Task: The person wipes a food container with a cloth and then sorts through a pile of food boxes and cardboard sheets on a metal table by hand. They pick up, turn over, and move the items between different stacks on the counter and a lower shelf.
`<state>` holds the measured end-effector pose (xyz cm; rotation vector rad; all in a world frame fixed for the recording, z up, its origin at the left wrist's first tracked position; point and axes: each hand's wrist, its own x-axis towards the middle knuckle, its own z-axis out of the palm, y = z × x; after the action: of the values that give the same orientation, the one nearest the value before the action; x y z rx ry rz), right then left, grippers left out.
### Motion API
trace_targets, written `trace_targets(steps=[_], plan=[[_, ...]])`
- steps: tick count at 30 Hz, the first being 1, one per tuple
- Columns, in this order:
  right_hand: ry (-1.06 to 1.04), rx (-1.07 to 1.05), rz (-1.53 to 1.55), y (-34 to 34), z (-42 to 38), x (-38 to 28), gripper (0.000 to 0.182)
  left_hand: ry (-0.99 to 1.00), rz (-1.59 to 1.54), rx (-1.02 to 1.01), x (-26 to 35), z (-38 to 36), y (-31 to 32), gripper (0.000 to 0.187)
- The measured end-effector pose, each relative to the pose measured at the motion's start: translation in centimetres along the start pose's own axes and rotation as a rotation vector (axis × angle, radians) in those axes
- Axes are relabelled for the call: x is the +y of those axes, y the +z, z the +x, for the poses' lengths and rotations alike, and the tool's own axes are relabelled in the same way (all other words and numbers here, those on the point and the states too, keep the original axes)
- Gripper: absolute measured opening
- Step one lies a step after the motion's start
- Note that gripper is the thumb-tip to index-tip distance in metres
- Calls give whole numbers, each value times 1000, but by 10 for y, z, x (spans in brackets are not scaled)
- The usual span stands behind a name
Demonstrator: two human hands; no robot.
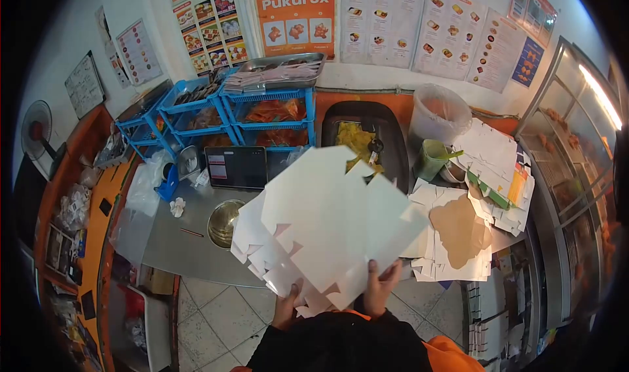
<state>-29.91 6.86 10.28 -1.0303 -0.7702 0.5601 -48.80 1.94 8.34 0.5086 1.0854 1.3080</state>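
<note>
Both hands are raised in front of the chest: left hand [286, 308] and right hand [380, 287] each have their grip pinching the bottom edge of a fanned stack of flat white cardboard cutouts [327, 224], notched and matte, held above the steel desk [177, 244], right of the shiny metal bowl [223, 222].

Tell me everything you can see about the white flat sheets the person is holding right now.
The white die-cut sheets look like thin card, unfolded box blanks with notched, tabbed edges. Several are fanned in an overlapping stack, held flat and tilted above the counter edge. The left hand grips the lower left edge, thumb on top; the right hand pinches the lower right edge, fingers over the top sheet. They hide part of the steel counter; whether they touch it cannot be told.
</note>
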Motion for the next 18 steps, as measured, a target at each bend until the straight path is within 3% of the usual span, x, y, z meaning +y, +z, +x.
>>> trace_targets(steps=[2, 4, 5, 7, 8, 11, 12, 14, 16, 18], plan=[[-11, -11, -12, -4, -22, 27, 27, -385, -36, 59, 18, -2, -3, 47], [352, -214, -439, -11, -44, 40, 27, -344, -68, -36, -6, 13, -23, 50], [347, -180, -447, -12, -49, 42, 27, -301, 20, -80, -12, 18, -25, 49], [366, -401, -557, -15, -55, 43, 35, -180, 149, -138, -30, 31, -26, 44], [360, -350, -565, -20, -53, 43, 35, -197, 166, -183, -32, 31, -25, 44], [460, -661, -816, -36, -37, 32, 49, -152, 73, -141, -29, 39, -25, 47], [464, -621, -821, -44, -27, 24, 49, -167, 86, -174, -35, 46, -33, 47], [736, -1004, -926, -68, -1, 8, 51, -162, 275, -73, -49, 63, -51, 48], [674, -1053, -855, -93, 26, -12, 41, -114, 357, -87, -44, 65, -52, 49], [545, -1368, -479, -116, 67, -43, 28, -60, 428, -88, -47, 68, -55, 51]])
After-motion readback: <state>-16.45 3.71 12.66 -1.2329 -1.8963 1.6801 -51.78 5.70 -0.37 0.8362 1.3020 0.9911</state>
